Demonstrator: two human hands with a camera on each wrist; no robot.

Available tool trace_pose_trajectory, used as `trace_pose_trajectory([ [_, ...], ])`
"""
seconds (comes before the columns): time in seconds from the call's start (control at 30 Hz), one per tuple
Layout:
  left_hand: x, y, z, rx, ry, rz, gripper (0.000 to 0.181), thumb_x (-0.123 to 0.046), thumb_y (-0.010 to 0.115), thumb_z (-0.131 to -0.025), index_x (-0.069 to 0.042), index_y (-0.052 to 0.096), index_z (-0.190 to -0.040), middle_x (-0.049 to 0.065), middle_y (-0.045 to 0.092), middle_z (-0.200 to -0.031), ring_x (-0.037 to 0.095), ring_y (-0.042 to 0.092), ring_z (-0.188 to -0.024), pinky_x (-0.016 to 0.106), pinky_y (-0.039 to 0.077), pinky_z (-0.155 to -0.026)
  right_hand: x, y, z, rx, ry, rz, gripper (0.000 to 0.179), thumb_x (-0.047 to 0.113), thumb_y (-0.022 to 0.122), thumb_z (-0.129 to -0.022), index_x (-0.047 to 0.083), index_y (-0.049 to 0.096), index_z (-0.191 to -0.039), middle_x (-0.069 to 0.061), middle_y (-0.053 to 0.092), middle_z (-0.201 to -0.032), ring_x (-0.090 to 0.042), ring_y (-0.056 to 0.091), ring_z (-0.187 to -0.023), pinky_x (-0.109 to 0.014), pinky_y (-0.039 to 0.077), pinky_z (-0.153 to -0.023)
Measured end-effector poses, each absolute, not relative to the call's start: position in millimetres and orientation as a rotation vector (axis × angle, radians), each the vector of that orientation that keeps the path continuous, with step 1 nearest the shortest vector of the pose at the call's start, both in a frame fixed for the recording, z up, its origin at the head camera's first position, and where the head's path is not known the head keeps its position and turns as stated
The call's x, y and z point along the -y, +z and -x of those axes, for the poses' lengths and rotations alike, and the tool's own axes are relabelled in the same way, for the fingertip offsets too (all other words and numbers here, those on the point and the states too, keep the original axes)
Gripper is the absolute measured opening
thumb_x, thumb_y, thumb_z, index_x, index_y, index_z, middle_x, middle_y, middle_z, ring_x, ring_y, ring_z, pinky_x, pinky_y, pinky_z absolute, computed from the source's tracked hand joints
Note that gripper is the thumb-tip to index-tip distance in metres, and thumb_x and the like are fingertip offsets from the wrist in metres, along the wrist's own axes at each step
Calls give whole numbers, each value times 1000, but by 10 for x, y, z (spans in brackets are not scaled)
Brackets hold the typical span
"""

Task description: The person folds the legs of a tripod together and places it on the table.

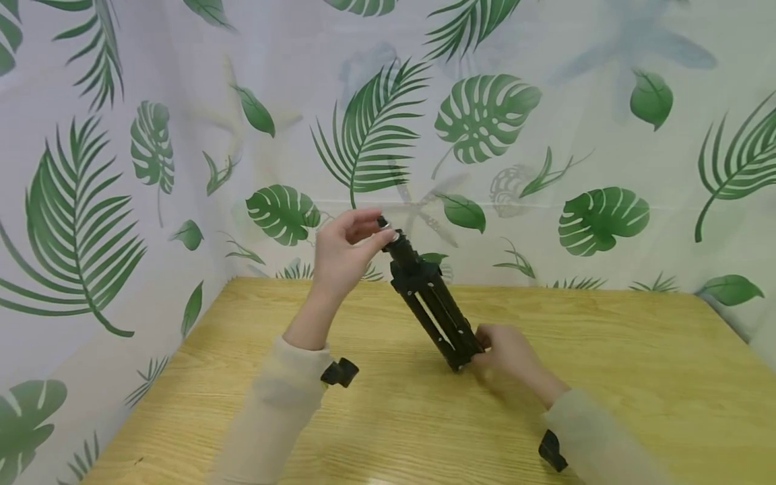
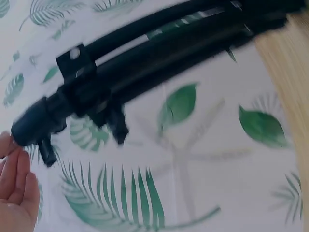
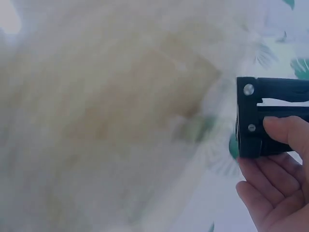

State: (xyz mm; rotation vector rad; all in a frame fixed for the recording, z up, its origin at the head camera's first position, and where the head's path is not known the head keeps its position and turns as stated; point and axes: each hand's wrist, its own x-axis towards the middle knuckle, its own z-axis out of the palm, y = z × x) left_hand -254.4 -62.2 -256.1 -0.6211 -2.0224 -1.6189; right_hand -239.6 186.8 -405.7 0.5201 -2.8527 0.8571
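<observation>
A black folded tripod is held at a slant above the wooden table, its narrow head end up and to the left. My left hand pinches that head end between thumb and fingers. At the lower end, my right hand grips the tripod legs. In the right wrist view, the thumb of the right hand presses on the riveted leg end while the fingers lie beneath. The left wrist view shows the fingers of the left hand at the tip of the tripod, with small knobs below its collar.
The wooden table spreads under both hands. Behind it and to the left hangs a white curtain printed with green leaves and pale starfish. Black mounts sit on both wrists, over light sleeves.
</observation>
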Motion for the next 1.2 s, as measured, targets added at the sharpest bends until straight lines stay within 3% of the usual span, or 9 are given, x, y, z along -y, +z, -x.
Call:
trace_pose_trajectory([
  [0.13, 954, -2674, 2548, 2175, -1531, 602, 27, -7, 70, -75, 1, 63, -100, 12, 62, -86, 21, 61, -84, 32, 46, -79, -2073, -3955, 2378, 2849, 772, -469, 15, 2, 71, -69, 1, 61, -80, -12, 64, -79, -29, 60, -74, -43, 46, -66],
  [0.43, 1375, -3251, 2585, 2640, -1126, 690, 17, -17, 69, -78, -7, 67, -92, 4, 64, -92, 20, 58, -91, 38, 45, -81, -2327, -3857, 2257, 2890, 540, -383, 23, 2, 68, -72, -5, 61, -93, -18, 62, -88, -32, 58, -76, -43, 46, -63],
  [0.7, 1402, -3717, 2590, 2837, -450, 970, 7, -12, 70, -75, -9, 66, -80, -2, 63, -75, 11, 57, -68, 25, 46, -61, -2305, -3874, 2144, 2854, 260, -457, 27, 2, 74, -67, -4, 61, -91, -17, 63, -84, -31, 60, -73, -40, 48, -60],
  [0.83, 1362, -3835, 2593, 2866, -212, 1028, 7, -12, 71, -74, -11, 64, -76, -2, 62, -73, 10, 56, -64, 24, 45, -58, -2271, -3888, 2111, 2851, 187, -472, 28, 3, 74, -67, -3, 62, -91, -16, 63, -81, -29, 59, -69, -38, 48, -57],
  [1.2, 1327, -3963, 2642, 2889, -104, 1056, 13, -11, 71, -75, -13, 61, -67, -5, 57, -63, 6, 47, -54, 23, 42, -52, -2250, -3983, 2069, 2890, 153, -481, 27, 5, 74, -68, -2, 62, -91, -14, 63, -82, -26, 60, -68, -34, 48, -54],
])
